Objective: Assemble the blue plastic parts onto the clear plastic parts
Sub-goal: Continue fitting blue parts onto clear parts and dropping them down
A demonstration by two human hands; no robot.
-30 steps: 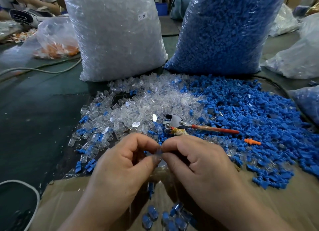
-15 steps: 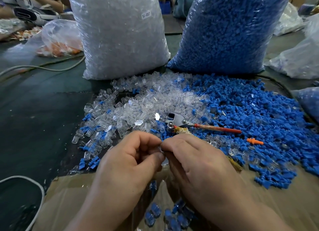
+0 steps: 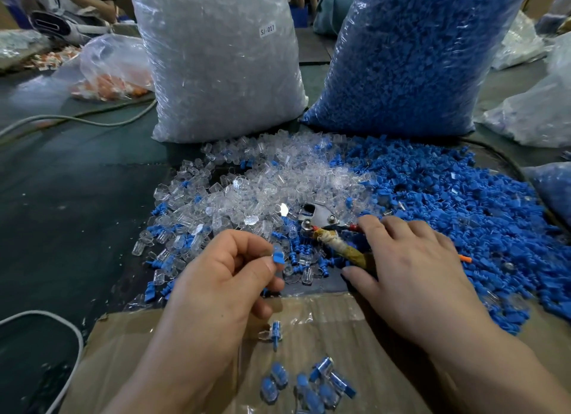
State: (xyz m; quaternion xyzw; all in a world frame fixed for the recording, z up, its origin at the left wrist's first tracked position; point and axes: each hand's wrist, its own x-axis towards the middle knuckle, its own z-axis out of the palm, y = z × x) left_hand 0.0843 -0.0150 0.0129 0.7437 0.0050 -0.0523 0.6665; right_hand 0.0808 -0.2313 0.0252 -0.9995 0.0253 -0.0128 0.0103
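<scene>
Now my left hand (image 3: 222, 277) pinches a blue part (image 3: 278, 257); my right hand (image 3: 414, 268), fingers spread and empty, hovers beside the clear parts (image 3: 262, 191). Next, I judge: pick one to mate.

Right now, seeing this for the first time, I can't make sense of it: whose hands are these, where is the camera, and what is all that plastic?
There is no machine here. These are a person's two bare hands, filmed by one wide-angle camera worn on the head, looking forward and down. The left hand pinches one small blue part. The right hand is open and holds nothing; its fingers are spread over the loose pieces, beside a metal hand tool. On the dark table lie a heap of clear parts and a heap of blue parts. Behind them stand a bag of clear parts and a bag of blue parts. Nearest the person, a cardboard box holds finished pieces, blue inside clear.
</scene>
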